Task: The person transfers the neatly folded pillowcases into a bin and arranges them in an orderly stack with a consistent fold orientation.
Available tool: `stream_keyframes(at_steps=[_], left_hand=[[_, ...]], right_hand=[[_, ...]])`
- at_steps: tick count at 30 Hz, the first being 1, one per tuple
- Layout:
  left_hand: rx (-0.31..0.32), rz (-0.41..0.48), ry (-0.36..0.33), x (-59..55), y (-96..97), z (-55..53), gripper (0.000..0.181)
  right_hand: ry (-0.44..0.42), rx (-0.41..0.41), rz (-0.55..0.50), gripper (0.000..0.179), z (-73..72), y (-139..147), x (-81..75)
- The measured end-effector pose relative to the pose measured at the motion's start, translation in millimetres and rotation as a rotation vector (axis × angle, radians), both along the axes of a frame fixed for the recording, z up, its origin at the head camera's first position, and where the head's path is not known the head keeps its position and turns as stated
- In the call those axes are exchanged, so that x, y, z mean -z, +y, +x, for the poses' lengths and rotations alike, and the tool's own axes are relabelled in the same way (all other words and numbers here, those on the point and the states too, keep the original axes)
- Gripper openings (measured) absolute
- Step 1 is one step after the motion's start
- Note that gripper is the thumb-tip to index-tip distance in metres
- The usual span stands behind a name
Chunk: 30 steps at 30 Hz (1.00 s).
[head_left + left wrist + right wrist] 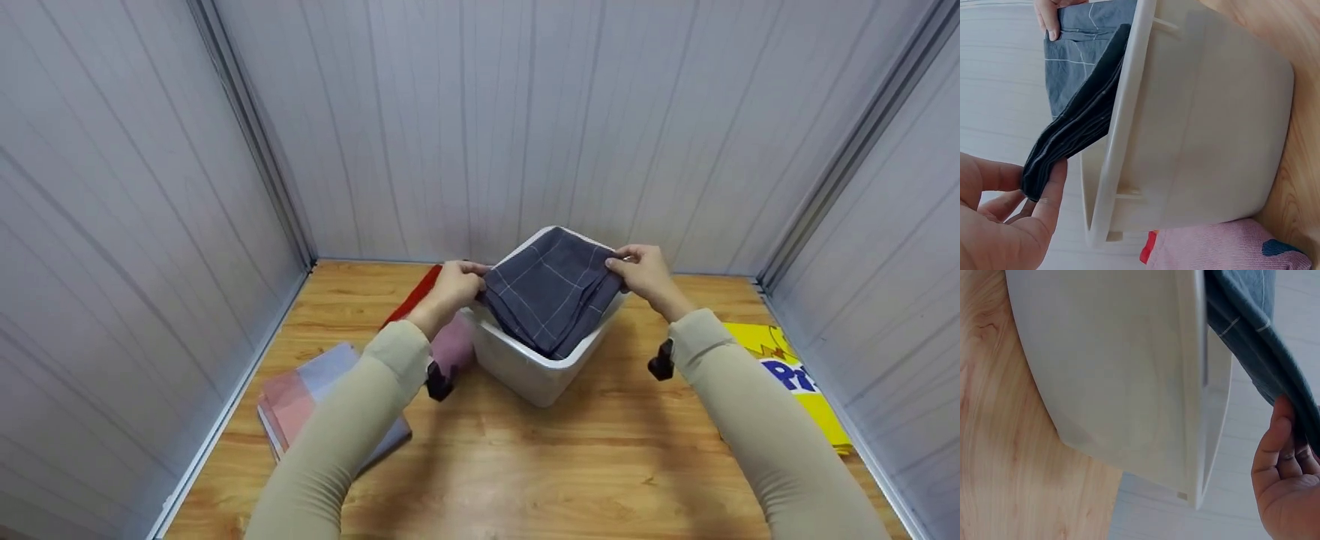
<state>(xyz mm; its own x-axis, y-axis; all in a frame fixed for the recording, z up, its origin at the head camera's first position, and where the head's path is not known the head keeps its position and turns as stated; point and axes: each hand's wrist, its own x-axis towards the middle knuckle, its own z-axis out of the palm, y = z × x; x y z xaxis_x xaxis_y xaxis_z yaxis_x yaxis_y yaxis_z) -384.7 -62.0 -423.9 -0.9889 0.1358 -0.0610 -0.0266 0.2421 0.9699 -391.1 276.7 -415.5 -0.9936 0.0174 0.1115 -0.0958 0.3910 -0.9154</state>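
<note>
1. One dark blue-grey cloth (546, 289), folded in several layers, crossed with thin white lines. Location: in the mouth of the bin; its near corner dips inside the rim, while its left and right corners are raised above it.
2. One white bin (517, 367), rectangular with rounded corners, standing on the wood-grain floor (525, 472), one corner toward the viewer.
3. One left hand (454, 285): thumb and fingers pinching the cloth's left corner, the stacked folds between them, as the left wrist view shows.
4. One right hand (646, 274): grasping the opposite corner, thumb on top, fingers beneath.
5. Two light beige sleeves (765, 412), each with a small black device (661, 360) near the cuff.
6. One pink fabric item (453, 343), left of the bin, bearing a dark blue patch; partly hidden by the left arm.
7. One red item (411, 304), just beyond the pink one.
8. One folded pink-and-blue cloth (315, 381), farther left, partly under the left sleeve's outline.
9. One yellow item (825, 412) with blue lettering, far right, partly covered by the right sleeve.
10. Three pale panelled walls (480, 135) surrounding the floor.
</note>
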Motion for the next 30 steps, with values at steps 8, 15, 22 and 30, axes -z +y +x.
stream_keyframes(at_steps=[8, 15, 22, 30], left_hand=[[0.015, -0.067, 0.005, 7.7, 2.7, 1.1, 0.041], [0.013, -0.078, 0.028, 12.5, 2.6, -0.3, 0.04], [0.001, -0.08, 0.007, 14.0, 1.7, 0.7, 0.04], [0.054, -0.008, -0.059, 9.0, -1.9, 1.1, 0.046]], right_hand=[[0.005, 0.006, 0.03, 0.03, -0.7, 3.2, 12.1], [0.047, -0.018, 0.064, 0.028, -1.8, 1.8, 13.0], [0.054, -0.03, 0.074, 0.028, -1.9, 1.4, 14.3], [0.006, -0.054, 0.032, 0.028, -3.4, 9.9, 12.4]])
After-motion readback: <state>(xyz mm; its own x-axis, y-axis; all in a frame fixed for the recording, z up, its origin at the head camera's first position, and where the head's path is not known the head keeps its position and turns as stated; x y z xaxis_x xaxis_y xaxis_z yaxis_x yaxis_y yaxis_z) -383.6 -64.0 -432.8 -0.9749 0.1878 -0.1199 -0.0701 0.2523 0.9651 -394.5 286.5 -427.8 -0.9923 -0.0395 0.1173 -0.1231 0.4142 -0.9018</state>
